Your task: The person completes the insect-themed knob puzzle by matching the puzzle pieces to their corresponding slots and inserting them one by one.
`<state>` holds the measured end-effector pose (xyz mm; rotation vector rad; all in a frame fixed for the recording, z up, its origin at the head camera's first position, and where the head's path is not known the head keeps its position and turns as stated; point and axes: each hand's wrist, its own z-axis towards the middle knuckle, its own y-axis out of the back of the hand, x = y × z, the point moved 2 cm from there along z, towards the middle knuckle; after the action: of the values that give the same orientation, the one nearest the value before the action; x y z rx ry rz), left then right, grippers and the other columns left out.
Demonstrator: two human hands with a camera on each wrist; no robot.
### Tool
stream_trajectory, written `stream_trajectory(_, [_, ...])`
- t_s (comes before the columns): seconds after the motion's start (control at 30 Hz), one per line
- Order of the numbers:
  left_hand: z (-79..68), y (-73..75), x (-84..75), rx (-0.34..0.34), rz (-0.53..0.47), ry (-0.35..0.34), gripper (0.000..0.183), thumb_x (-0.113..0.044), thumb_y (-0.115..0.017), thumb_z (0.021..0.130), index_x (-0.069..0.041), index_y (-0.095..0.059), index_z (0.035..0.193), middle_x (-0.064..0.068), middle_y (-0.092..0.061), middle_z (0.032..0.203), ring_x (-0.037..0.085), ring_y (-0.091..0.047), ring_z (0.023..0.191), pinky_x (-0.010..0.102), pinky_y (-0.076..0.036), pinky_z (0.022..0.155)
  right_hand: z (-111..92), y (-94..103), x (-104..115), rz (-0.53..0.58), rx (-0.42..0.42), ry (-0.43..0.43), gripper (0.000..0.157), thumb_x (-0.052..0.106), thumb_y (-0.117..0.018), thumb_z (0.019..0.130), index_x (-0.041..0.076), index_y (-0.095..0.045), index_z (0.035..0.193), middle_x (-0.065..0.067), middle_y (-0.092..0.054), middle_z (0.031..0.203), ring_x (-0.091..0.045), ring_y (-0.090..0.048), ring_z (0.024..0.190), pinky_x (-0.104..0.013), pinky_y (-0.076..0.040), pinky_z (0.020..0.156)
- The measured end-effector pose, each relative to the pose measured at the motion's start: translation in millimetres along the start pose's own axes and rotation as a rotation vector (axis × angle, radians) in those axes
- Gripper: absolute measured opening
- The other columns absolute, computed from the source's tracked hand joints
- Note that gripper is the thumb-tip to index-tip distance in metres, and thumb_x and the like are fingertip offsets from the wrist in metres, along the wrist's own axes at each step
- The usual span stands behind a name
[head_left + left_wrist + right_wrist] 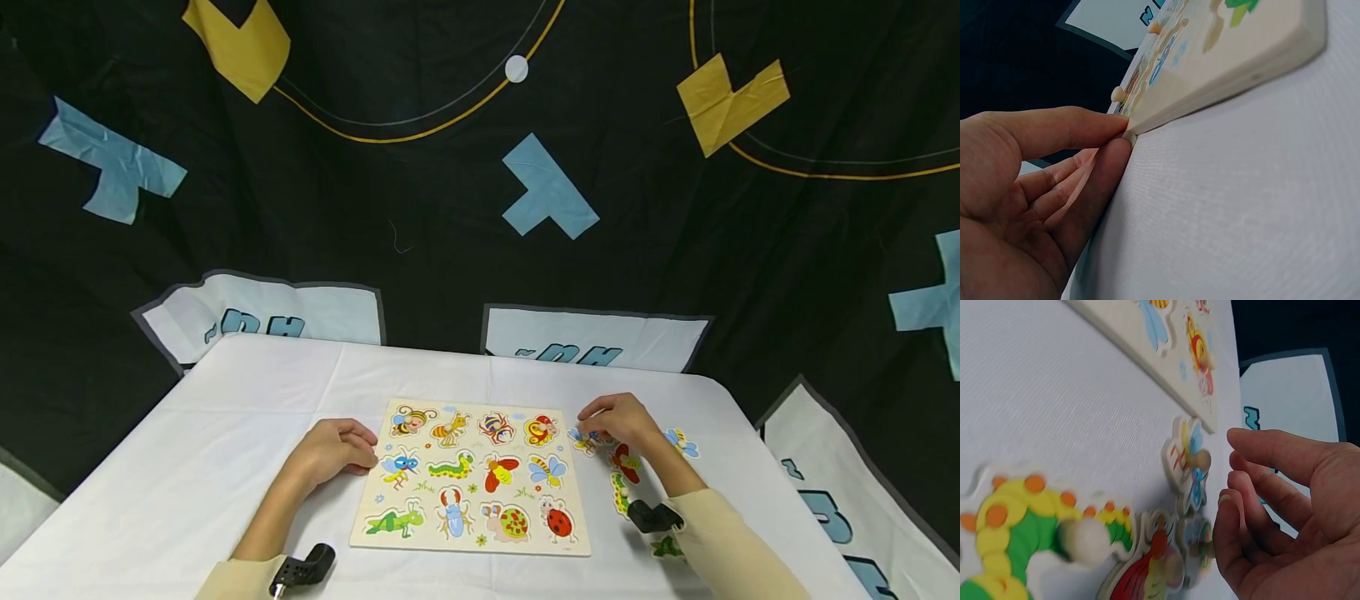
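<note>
A wooden insect puzzle board lies flat on the white table. At its left edge my left hand pinches the rim with thumb and index finger, as the left wrist view shows up close. My right hand hovers off the board's upper right corner, thumb and fingers apart and holding nothing. Nearest to it is a blue-winged insect piece with a round knob. Close by lie a red-winged insect piece and a green and yellow caterpillar piece, the latter knob up.
Another blue-winged piece lies beyond the right forearm. A green piece is partly covered by that sleeve. Knobs stand up along the board's far part in the left wrist view. A black cloth hangs behind the table.
</note>
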<state>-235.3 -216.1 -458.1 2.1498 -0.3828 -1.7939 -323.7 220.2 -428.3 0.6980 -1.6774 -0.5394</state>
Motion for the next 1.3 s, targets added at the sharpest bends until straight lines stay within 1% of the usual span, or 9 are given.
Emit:
stream_trajectory(0.27, [0.8, -0.4, 1.7, -0.001, 0.01, 0.008, 0.031, 0.002, -0.079, 0.074, 0.005, -0.066, 0.102, 0.007, -0.07, 0.076, 0.017, -0.066, 0.068, 0.032, -0.06, 0.063, -3.6, 2.0, -10.1, 0.0, 0.014, -0.015, 0.024, 0.022, -0.084, 0.079, 0.009, -0.077, 0.098, -0.005, -0.067, 0.083, -0.021, -0.056, 0.07, -0.028, -0.047, 0.056])
stream_trajectory(0.4, [1.0, -0.5, 2.2, 0.0, 0.001, -0.002, 0.03, 0.003, -0.079, 0.074, 0.006, -0.066, 0.102, 0.007, -0.069, 0.076, 0.017, -0.066, 0.068, 0.032, -0.06, 0.063, -4.2, -0.2, -13.2, 0.017, 0.029, -0.011, 0.024, 0.02, -0.084, 0.079, 0.008, -0.077, 0.098, -0.004, -0.068, 0.081, -0.02, -0.056, 0.068, -0.028, -0.047, 0.057])
stream_trajectory(0.53, [0.0, -0.7, 2.5, 0.001, -0.01, 0.002, 0.03, 0.004, -0.078, 0.074, 0.006, -0.066, 0.101, 0.007, -0.069, 0.075, 0.017, -0.067, 0.068, 0.032, -0.06, 0.064, -4.2, -2.1, -14.8, 0.034, 0.045, -0.015, 0.024, 0.018, -0.085, 0.077, 0.008, -0.077, 0.097, -0.003, -0.07, 0.082, -0.02, -0.058, 0.069, -0.027, -0.049, 0.06])
stream_trajectory(0.97, [-0.1, -0.6, 1.2, 0.008, -0.024, 0.007, 0.03, 0.004, -0.079, 0.074, 0.007, -0.066, 0.101, 0.008, -0.069, 0.075, 0.018, -0.067, 0.068, 0.031, -0.061, 0.064, -1.5, -7.7, -20.3, -0.005, 0.005, -0.004, 0.025, 0.019, -0.085, 0.075, 0.009, -0.078, 0.097, -0.003, -0.071, 0.083, -0.02, -0.058, 0.071, -0.027, -0.05, 0.061])
stream_trajectory(1.3, [-0.9, 0.4, 0.4, 0.025, -0.041, -0.004, 0.031, 0.004, -0.079, 0.074, 0.008, -0.066, 0.102, 0.008, -0.07, 0.076, 0.017, -0.067, 0.068, 0.031, -0.061, 0.064, -1.9, -9.2, -20.8, 0.001, -0.011, -0.002, 0.021, 0.018, -0.084, 0.077, 0.008, -0.078, 0.094, -0.003, -0.071, 0.083, -0.019, -0.058, 0.07, -0.027, -0.049, 0.06])
